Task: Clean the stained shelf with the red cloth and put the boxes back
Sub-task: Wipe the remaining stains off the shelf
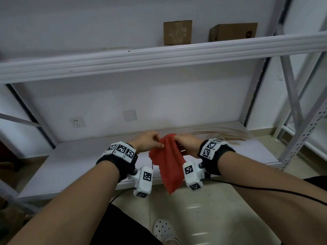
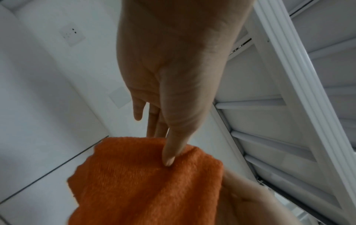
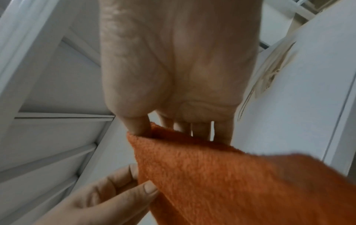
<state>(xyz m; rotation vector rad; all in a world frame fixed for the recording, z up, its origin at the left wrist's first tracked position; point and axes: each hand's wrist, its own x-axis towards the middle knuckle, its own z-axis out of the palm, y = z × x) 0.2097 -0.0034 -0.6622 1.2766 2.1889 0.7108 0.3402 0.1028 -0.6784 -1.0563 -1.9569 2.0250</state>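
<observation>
- Red cloth (image 1: 166, 161): soft terry-like fabric, fuzzy nap, matt; shows orange-red in the wrist views.
- Lower shelf (image 1: 74, 167): smooth white board, matt, with brown streaky stain (image 1: 221, 134) dried on at the right.
- Shelf frame (image 1: 159, 57): white painted metal, ribbed front rail, slight sheen.
- Two boxes (image 1: 177, 32) (image 1: 233, 32): brown corrugated cardboard, matt, scuffed faces.
- Floor (image 1: 212, 209): pale tiles, glossy, with reflected light streaks.
- Wrist bands (image 1: 122, 151): black fabric carrying hard white plastic blocks, printed markers.

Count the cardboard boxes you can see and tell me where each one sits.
2. Both stand on the upper shelf, right of its middle: a smaller upright box and, apart to its right, a wider box near the post. More may sit out of view.
</observation>
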